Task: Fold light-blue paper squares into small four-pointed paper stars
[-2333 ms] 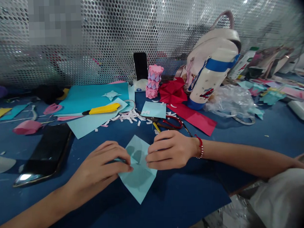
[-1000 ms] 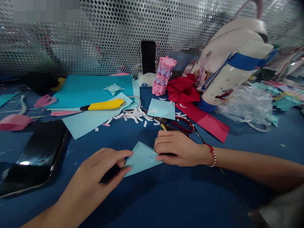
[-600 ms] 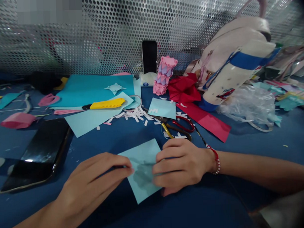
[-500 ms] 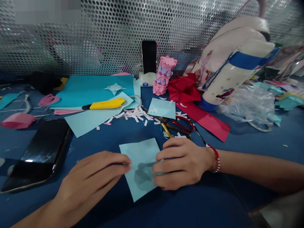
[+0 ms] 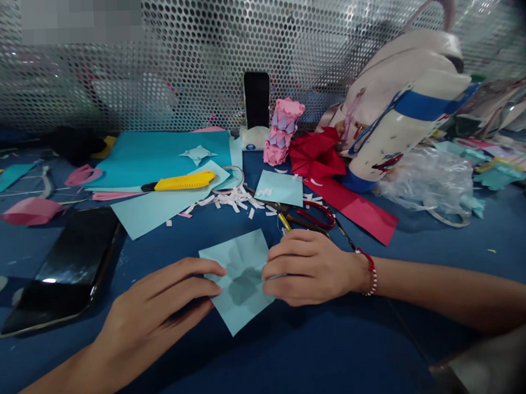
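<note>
Gripping paper (image 5: 241, 285); left hand (image 5: 157, 301) at its left edge; right hand (image 5: 314, 269) at its right; uneven tugging could wrinkle it

- It's a papercraft spot, home or workshop impossible to call: a blue table (image 5: 333, 350) up against a perforated metal screen (image 5: 189, 59)!
- Cutting tools out in force: a yellow cutter (image 5: 185, 181), red-handled scissors (image 5: 322, 226), and white paper snippets (image 5: 235, 198) scattered beside them.
- Folded work on show, a pale star (image 5: 197, 154), a pink-and-purple tower (image 5: 280, 133), and a creased paper square (image 5: 244, 287) up front.
- Backpack (image 5: 409, 60) and bottle (image 5: 405, 135) share the crowded tabletop.
</note>
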Demonstrator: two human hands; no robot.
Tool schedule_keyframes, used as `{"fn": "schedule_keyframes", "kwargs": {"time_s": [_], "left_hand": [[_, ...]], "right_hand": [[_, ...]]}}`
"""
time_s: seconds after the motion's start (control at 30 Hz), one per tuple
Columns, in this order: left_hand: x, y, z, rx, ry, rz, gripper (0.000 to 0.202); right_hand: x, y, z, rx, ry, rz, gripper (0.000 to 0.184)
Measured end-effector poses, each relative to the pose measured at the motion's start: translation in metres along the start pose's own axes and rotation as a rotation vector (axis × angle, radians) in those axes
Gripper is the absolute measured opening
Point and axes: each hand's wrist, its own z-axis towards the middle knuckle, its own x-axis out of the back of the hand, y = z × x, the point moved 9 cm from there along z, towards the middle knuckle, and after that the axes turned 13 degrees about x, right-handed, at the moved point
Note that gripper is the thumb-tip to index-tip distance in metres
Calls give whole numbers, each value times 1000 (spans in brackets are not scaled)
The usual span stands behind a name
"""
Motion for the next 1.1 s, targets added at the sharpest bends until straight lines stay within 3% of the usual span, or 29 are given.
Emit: {"fn": "schedule_keyframes", "kwargs": {"time_s": [0.37,0.53,0.7,0.97,1.1], "left_hand": [[2,3,3,-11,-6,-40,20],[-6,-1,5,-19,-59,21,20],[-11,-4,9,-57,-63,137,24],[-22,27,-4,-219,-82,210,47],[-27,28,-8,-226,-106,167,54]], "right_hand": [[8,2,0,-4,85,-12,26],[11,5,-2,-35,114,-3,24],[7,3,0,16,46,4,22],[-2,3,-2,55,-45,90,16],[-4,9,0,-5,-42,166,22]]}}
